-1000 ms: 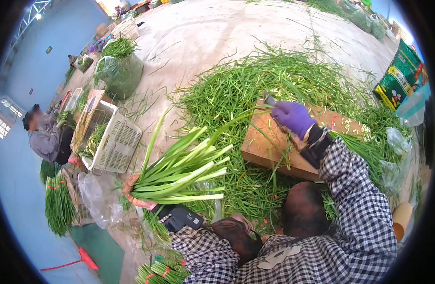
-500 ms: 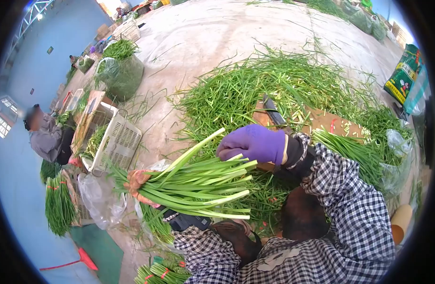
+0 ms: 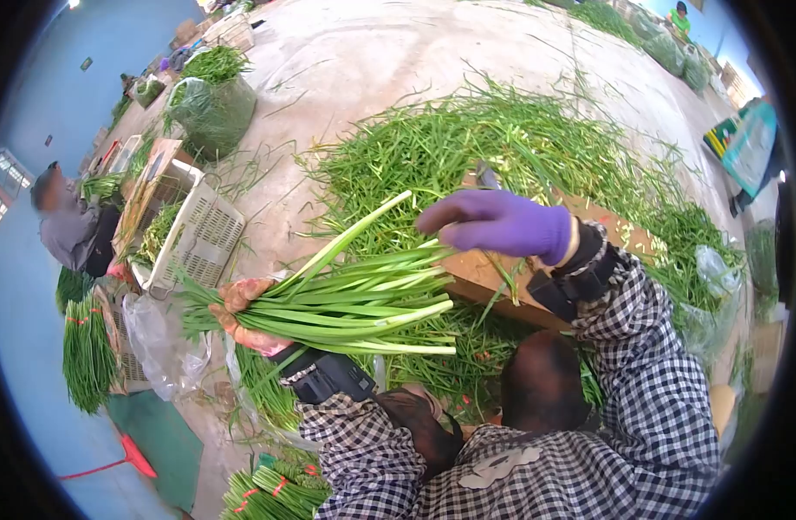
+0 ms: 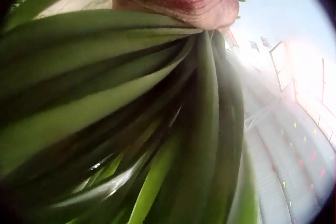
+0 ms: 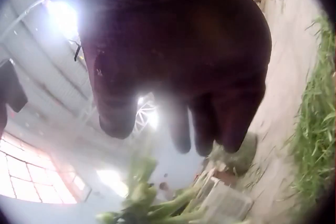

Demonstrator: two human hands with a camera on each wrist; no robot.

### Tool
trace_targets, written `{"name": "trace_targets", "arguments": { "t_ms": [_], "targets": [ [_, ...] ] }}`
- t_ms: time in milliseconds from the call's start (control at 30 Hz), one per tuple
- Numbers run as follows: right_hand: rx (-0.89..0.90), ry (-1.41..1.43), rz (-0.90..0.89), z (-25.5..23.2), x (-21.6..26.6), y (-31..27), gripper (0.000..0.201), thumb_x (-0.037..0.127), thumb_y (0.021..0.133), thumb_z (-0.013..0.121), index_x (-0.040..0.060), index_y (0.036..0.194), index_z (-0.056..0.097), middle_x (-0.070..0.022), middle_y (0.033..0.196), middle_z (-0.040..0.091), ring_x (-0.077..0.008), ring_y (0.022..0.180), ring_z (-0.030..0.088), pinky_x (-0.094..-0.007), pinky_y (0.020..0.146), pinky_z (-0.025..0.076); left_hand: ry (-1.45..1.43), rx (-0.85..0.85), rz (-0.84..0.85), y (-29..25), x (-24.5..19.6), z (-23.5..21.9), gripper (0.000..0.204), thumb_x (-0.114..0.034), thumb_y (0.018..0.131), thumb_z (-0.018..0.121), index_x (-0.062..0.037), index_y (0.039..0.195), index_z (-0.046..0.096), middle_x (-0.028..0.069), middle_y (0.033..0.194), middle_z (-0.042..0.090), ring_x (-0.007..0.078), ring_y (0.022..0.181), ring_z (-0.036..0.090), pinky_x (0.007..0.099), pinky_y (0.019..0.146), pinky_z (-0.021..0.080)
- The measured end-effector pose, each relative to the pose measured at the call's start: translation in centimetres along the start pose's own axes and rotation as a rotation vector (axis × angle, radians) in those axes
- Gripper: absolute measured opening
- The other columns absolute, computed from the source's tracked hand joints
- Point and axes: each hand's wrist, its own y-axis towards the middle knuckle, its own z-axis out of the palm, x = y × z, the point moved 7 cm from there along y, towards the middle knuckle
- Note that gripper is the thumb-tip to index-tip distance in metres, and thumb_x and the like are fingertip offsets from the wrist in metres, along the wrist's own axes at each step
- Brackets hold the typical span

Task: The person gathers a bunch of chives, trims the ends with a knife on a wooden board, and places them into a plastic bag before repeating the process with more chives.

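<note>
In the head view my left hand, in a worn pinkish-orange glove, grips a thick bunch of chive-like green stalks. Their pale ends fan out to the right, one stalk standing higher than the others. Leaves fill most of the left wrist view below the gloved hand. My right hand, in a purple glove, hovers just beyond the pale ends. Its fingers are extended and spread in the right wrist view, holding nothing. A dark metal blade lies at the far end of the brown block, partly behind the right hand.
Loose green leaves heap around the block. Left of me stand a white crate and tied bundles; more tied bundles lie near my left elbow. A person sits at the left by the wall.
My right hand left the blade on the block, came in to the stalk ends, then drew slightly back with fingers spreading. The bunch swung from slanting upward to nearly level.
</note>
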Motion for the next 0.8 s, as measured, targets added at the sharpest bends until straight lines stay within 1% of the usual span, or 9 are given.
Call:
{"name": "trace_targets", "arguments": {
  "t_ms": [33,100,133,233,300,367,500,667,800],
  "targets": [
    [-0.012,0.009,0.012,0.6,1.0,0.2,0.041,0.029,0.079,0.058,0.0014,0.109,0.055,-0.0144,0.099,0.059,-0.0224,0.090,0.057,-0.0321,0.080,0.045,-0.001,-0.007,-0.018,-0.2,0.7,0.2,0.036,-0.020,0.087,0.050,-0.0160,0.063,0.024,-0.0051,0.058,0.021,0.0067,0.053,0.025,0.0218,0.060,0.035],
    [0.160,-0.510,0.042,2.2,2.2,0.7,0.028,0.024,0.082,0.056,0.0049,0.102,0.060,-0.0110,0.100,0.059,-0.0214,0.092,0.056,-0.0313,0.081,0.042,0.943,-0.089,0.364,-0.8,-0.7,1.6,0.035,-0.023,0.087,0.050,-0.0162,0.064,0.024,-0.0050,0.059,0.023,0.0062,0.055,0.025,0.0213,0.056,0.035],
    [0.135,-0.510,-0.093,2.3,1.5,1.1,0.021,0.019,0.078,0.058,0.0064,0.095,0.062,-0.0086,0.090,0.062,-0.0210,0.085,0.058,-0.0314,0.079,0.043,0.463,-0.117,0.202,-0.5,-0.7,-0.2,0.034,-0.020,0.088,0.046,-0.0146,0.064,0.023,-0.0046,0.059,0.023,0.0060,0.055,0.026,0.0223,0.054,0.036],
    [-0.009,-0.532,-0.095,1.2,1.0,1.0,0.021,0.016,0.075,0.059,0.0078,0.094,0.062,-0.0061,0.084,0.063,-0.0195,0.080,0.060,-0.0314,0.075,0.046,0.222,-0.057,0.088,-0.2,-0.5,-0.4,0.029,-0.016,0.087,0.045,-0.0121,0.063,0.029,-0.0040,0.059,0.028,0.0085,0.055,0.029,0.0245,0.054,0.038],
    [-0.313,-0.720,-0.097,-2.7,-2.0,0.8,0.017,0.014,0.075,0.059,0.0078,0.091,0.063,-0.0076,0.079,0.063,-0.0200,0.073,0.061,-0.0295,0.065,0.048,1.094,0.078,0.638,-1.4,-2.2,0.7,0.020,-0.011,0.082,0.049,-0.0092,0.065,0.040,-0.0023,0.060,0.040,0.0106,0.059,0.041,0.0260,0.055,0.039],
    [-0.541,-0.462,0.179,-7.8,-7.0,-0.8,0.022,0.020,0.078,0.056,0.0070,0.095,0.063,-0.0111,0.079,0.063,-0.0222,0.075,0.062,-0.0306,0.068,0.047,0.818,-0.213,0.516,-1.4,-3.5,-0.9,0.009,-0.008,0.075,0.054,-0.0073,0.069,0.048,0.0038,0.067,0.049,0.0148,0.064,0.051,0.0272,0.059,0.043],
    [-0.581,-0.958,0.486,-10.4,-10.7,-3.2,0.048,0.032,0.075,0.057,0.0063,0.115,0.052,-0.0189,0.108,0.055,-0.0309,0.099,0.054,-0.0357,0.085,0.043,0.328,-0.337,0.104,-1.4,-3.0,-2.5,0.010,-0.012,0.070,0.061,-0.0084,0.067,0.053,0.0023,0.071,0.050,0.0168,0.074,0.052,0.0303,0.075,0.045],
    [-0.016,-0.150,0.015,0.9,-4.0,-0.2,0.055,0.041,0.073,0.062,0.0065,0.114,0.053,-0.0170,0.107,0.054,-0.0289,0.103,0.050,-0.0340,0.088,0.040,0.277,-0.498,0.134,-1.5,-1.6,-3.3,0.016,-0.022,0.077,0.059,-0.0091,0.070,0.052,0.0047,0.069,0.052,0.0162,0.063,0.055,0.0284,0.058,0.048],
    [-0.040,-0.597,-0.260,3.8,-0.3,-0.2,0.048,0.038,0.074,0.062,0.0054,0.109,0.056,-0.0151,0.104,0.055,-0.0249,0.100,0.053,-0.0323,0.084,0.042,0.429,-0.419,0.097,-1.2,-1.4,-2.2,0.020,-0.026,0.077,0.060,-0.0102,0.068,0.052,0.0033,0.067,0.053,0.0151,0.062,0.055,0.0283,0.058,0.047]
  ]
}}
